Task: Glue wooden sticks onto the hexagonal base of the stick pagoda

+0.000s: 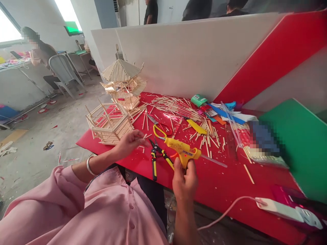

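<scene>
My right hand point(185, 178) is wrapped round the handle of a yellow glue gun point(182, 149), whose nozzle points up and left, with a clear glue stick point(213, 160) out of its back. Fingers and thumb pinched together, my left hand point(131, 140) is at the table's front edge; a small stick seems to be at its fingertips, too small to be sure. Just behind it sits an open hexagonal frame point(108, 122) of wooden sticks. Black and yellow pliers point(155, 156) lie between my hands. A tiered stick pavilion point(124, 80) stands farther back.
The red table point(217, 190) bears scattered sticks point(176, 107), yellow-handled scissors point(158, 130), a yellow cutter point(196, 126) and a green roll point(198, 99). A white power strip point(281, 209) with its cord lies at the right front. A pale partition point(178, 58) rises behind. People are beyond.
</scene>
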Demonstrator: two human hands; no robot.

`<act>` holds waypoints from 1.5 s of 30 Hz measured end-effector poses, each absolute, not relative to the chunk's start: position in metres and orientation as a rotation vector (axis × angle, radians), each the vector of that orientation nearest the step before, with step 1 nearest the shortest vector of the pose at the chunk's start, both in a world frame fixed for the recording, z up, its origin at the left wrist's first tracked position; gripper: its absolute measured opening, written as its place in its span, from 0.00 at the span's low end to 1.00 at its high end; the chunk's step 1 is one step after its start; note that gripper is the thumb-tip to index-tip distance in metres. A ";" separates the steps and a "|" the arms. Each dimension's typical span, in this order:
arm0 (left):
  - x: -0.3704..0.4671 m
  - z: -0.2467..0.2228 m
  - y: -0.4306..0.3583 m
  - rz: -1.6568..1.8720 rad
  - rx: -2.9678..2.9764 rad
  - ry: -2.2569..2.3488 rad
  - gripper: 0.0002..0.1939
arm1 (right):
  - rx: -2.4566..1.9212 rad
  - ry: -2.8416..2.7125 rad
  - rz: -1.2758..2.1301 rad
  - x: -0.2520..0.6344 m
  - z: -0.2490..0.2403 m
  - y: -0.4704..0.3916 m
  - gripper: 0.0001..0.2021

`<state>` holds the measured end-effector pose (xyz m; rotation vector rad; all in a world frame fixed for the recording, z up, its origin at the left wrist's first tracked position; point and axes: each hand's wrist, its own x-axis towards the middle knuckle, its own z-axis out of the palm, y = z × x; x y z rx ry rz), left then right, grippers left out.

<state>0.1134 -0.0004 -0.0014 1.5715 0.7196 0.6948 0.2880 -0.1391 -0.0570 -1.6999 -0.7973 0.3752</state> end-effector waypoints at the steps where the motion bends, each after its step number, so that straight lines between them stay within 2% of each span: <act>1: 0.109 -0.001 -0.001 0.711 1.555 0.717 0.17 | -1.657 -0.796 0.458 0.282 -0.051 -0.141 0.21; 6: 0.084 0.005 0.001 0.809 1.612 0.791 0.19 | -1.644 -0.839 0.498 0.255 -0.028 -0.136 0.22; 12: 0.047 0.006 -0.014 0.786 1.353 0.667 0.21 | -1.716 -0.935 0.449 0.232 -0.014 -0.125 0.25; 17: 0.002 0.028 -0.013 0.745 1.275 0.647 0.16 | -1.790 -1.022 0.356 0.216 0.001 -0.121 0.24; 24: -0.056 0.055 0.004 0.977 1.234 0.735 0.09 | -1.836 -1.185 0.185 0.195 -0.002 -0.107 0.23; 29: -0.066 0.029 0.005 1.005 1.327 0.829 0.06 | -1.875 -1.321 -0.162 0.188 -0.001 -0.087 0.21; 35: -0.068 -0.021 -0.014 0.840 1.290 0.790 0.11 | -1.832 -1.497 -0.739 0.185 0.011 -0.060 0.15; 40: -0.065 -0.048 -0.036 0.674 1.188 0.620 0.16 | -1.769 -1.604 -0.842 0.176 0.016 -0.047 0.14; 45: -0.067 -0.048 -0.038 0.640 1.110 0.569 0.18 | -1.691 -1.644 -0.906 0.158 0.016 -0.036 0.17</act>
